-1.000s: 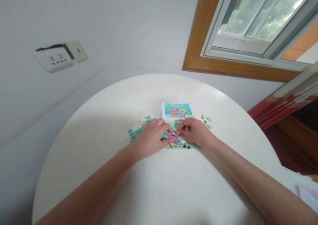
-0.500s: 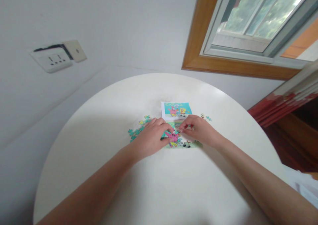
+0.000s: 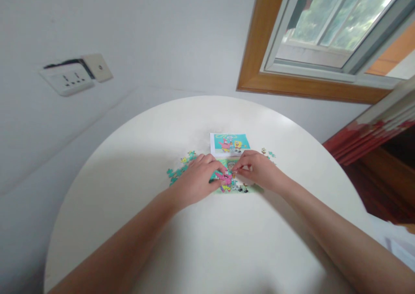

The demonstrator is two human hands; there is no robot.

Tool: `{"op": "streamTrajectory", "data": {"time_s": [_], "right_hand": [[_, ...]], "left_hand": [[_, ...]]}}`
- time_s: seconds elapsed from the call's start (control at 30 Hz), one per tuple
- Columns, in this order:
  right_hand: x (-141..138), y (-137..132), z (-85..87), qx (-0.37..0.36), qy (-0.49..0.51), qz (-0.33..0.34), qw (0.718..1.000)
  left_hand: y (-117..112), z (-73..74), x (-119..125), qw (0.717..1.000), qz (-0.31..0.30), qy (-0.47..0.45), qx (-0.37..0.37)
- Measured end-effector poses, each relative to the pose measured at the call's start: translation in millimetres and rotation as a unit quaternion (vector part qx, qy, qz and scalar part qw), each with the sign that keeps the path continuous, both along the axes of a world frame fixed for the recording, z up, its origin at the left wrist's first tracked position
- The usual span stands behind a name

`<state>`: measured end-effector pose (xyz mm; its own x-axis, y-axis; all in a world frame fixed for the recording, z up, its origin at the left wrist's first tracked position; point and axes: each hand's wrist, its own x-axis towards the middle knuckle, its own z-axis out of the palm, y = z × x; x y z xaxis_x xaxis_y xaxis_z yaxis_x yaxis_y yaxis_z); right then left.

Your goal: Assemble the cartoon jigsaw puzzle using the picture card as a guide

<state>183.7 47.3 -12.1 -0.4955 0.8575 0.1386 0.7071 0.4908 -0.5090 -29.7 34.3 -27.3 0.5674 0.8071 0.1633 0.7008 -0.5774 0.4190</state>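
A partly assembled jigsaw puzzle (image 3: pixel 226 187) with a pink cartoon figure lies flat on the white round table (image 3: pixel 207 242). My left hand (image 3: pixel 201 177) rests over its left side, thumb and forefinger bent and pressed on the puzzle around the pink figure. At the puzzle's upper right, my right hand (image 3: pixel 256 168) pinches a small puzzle piece between thumb and forefinger, mostly hidden by the fingertips. Part of the puzzle's right side lies beneath that hand. Just behind the puzzle is a picture card (image 3: pixel 231 144) showing cartoon figures on turquoise.
Loose teal puzzle pieces (image 3: pixel 177 173) are heaped left of my left hand. A few more pieces (image 3: pixel 271 154) lie beyond my right hand. The wall with a socket (image 3: pixel 69 78) and a wood-framed window (image 3: pixel 311 91) borders the table's far edge.
My right hand's fingertips have shifted slightly left and down over the puzzle. The left hand stays where it was.
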Motion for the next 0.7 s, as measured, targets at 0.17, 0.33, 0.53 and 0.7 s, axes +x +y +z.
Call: {"op": "streamTrajectory", "data": {"time_s": [0.17,0.33,0.53,0.7], "right_hand": [[0.1,0.6,-1.9,0.019,0.002,-0.010,1.000],[0.2,0.6,-2.5,0.026,-0.003,-0.008,1.000],[-1.5,-0.1,-2.4,0.016,-0.001,0.004,1.000],[15.8,6.9,15.9,0.053,0.048,-0.092,0.993]], "left_hand": [[-0.5,2.2,0.5,1.000,0.005,0.001,-0.006],[-0.1,1.5,0.6,1.000,0.000,0.008,0.001],[0.5,-2.0,-0.3,1.000,-0.006,0.003,0.007],[1.6,-3.2,-0.7,1.000,-0.008,0.001,0.010]]}}
